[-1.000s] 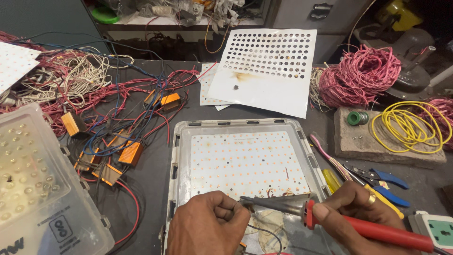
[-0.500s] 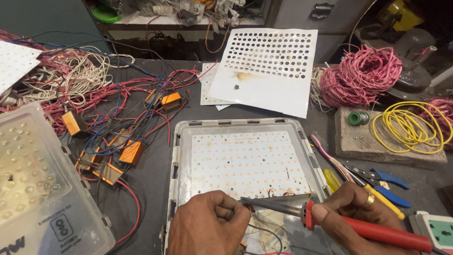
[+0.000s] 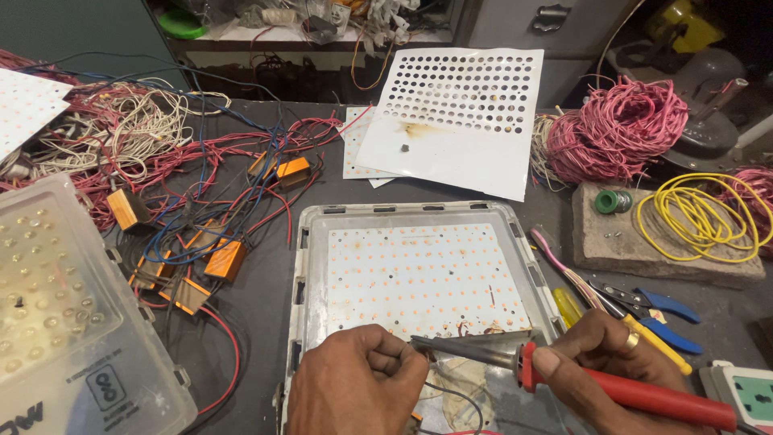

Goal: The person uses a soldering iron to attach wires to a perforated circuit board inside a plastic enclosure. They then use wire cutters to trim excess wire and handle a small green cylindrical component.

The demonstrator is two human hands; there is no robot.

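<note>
My right hand is closed around the red handle of the soldering iron, tip at the near edge of the white LED board in its grey tray; my left hand is pinched shut just beside the tip, can't tell on what. Left of the tray: tangled red and blue wires with orange boxes and a clear plastic cover. Right of my hand: blue-handled pliers and a yellow wire coil, perforated white sheet beyond the tray.

pink wire coils: 2 | yellow wire coil: 1 | soldering iron: 1
</note>
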